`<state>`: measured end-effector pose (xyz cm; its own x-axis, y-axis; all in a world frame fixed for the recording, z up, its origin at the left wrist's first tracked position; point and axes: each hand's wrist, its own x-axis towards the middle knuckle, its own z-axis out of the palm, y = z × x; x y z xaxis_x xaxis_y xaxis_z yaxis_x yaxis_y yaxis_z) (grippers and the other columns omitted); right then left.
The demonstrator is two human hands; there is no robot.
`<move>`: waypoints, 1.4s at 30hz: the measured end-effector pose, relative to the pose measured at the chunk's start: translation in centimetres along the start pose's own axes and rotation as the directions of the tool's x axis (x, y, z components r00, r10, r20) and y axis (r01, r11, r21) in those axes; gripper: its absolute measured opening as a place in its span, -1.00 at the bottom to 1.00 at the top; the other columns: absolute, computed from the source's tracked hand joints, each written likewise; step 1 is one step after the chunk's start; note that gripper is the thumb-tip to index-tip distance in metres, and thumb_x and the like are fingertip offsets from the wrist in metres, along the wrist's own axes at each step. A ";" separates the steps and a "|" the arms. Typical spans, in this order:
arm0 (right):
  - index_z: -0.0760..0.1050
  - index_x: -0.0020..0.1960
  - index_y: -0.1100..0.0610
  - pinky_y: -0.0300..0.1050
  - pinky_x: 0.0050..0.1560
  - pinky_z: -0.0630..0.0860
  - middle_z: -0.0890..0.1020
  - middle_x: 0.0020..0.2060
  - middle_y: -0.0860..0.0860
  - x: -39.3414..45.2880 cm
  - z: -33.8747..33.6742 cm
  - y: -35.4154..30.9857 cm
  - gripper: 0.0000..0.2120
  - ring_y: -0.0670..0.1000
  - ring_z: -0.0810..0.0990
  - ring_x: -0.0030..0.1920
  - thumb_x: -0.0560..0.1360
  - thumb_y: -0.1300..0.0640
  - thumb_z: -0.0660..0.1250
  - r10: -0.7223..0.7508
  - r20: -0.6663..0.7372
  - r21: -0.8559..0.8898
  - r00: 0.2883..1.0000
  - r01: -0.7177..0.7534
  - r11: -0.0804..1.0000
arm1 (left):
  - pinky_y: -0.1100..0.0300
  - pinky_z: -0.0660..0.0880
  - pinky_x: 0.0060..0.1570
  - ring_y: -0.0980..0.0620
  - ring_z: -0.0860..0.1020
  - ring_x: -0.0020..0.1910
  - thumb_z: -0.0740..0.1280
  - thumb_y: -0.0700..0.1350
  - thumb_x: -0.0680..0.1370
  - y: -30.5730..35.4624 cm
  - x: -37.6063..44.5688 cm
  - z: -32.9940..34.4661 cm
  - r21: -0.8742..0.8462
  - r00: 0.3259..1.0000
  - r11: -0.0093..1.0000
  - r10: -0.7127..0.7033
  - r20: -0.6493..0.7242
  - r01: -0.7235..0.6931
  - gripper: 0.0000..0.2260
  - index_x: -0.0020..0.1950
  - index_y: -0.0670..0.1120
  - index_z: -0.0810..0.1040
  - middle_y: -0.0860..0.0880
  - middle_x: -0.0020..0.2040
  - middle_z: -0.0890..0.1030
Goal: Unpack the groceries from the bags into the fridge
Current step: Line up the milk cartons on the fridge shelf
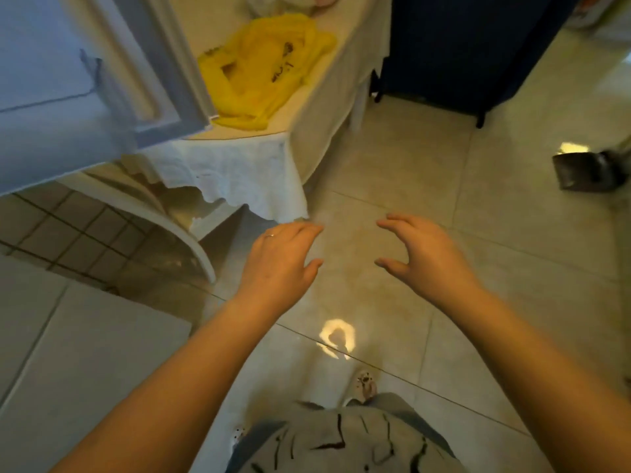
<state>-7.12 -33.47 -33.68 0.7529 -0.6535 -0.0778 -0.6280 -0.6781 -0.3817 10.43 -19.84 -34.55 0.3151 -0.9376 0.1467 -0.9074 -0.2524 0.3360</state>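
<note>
A crumpled yellow plastic bag (263, 68) lies flat on a table covered with a white cloth (239, 165). The white fridge door (78, 80) stands at the upper left, its edge over the table's near corner. My left hand (280, 261) and my right hand (420, 254) hover side by side over the floor, well below the bag. Both hold nothing, with fingers relaxed and slightly bent. A ring shows on my left hand. The fridge's inside is hidden.
A white plastic chair (177, 230) sits tucked under the table's near end. A dark blue cabinet (461, 46) stands at the upper right. A dark dustpan (584, 172) lies on the pale tiled floor at right. A white surface (68, 353) fills the lower left.
</note>
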 end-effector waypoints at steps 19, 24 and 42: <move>0.25 0.44 -0.04 -0.10 0.34 0.25 0.31 0.42 -0.07 20.0 -7.0 20.1 -0.40 0.00 0.25 0.41 0.46 -0.08 0.36 0.088 0.013 -0.031 0.996 -0.087 0.996 | -0.05 0.41 0.19 -0.13 0.50 0.21 0.42 -0.06 0.47 5.0 29.9 10.1 0.026 0.993 0.997 0.075 0.087 -0.078 -0.54 0.34 -0.11 0.45 -0.10 0.25 0.54; 0.24 0.45 -0.03 -0.13 0.36 0.21 0.31 0.43 -0.06 30.2 -10.3 23.4 -0.39 -0.02 0.24 0.41 0.47 -0.09 0.35 0.102 0.053 -0.049 0.993 -0.100 0.994 | -0.04 0.40 0.20 -0.10 0.48 0.24 0.40 -0.05 0.48 3.6 41.2 10.7 -0.001 0.990 0.998 0.060 0.126 -0.060 -0.53 0.37 -0.09 0.43 -0.08 0.28 0.52; 0.31 0.42 0.03 -0.13 0.29 0.29 0.37 0.38 -0.01 68.8 -18.5 34.5 -0.41 0.02 0.34 0.36 0.45 -0.04 0.39 -0.268 0.131 -0.030 0.955 0.274 0.961 | 0.04 0.36 0.22 -0.09 0.43 0.28 0.35 0.00 0.51 -2.8 73.5 12.8 0.044 0.948 0.947 -0.315 -0.043 0.317 -0.52 0.41 -0.04 0.37 -0.06 0.34 0.46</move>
<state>19.37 -108.02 -35.22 0.9126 -0.3982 -0.0925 -0.4035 -0.8411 -0.3602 32.54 -91.14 -36.65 0.5967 -0.7992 0.0730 -0.7720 -0.5469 0.3239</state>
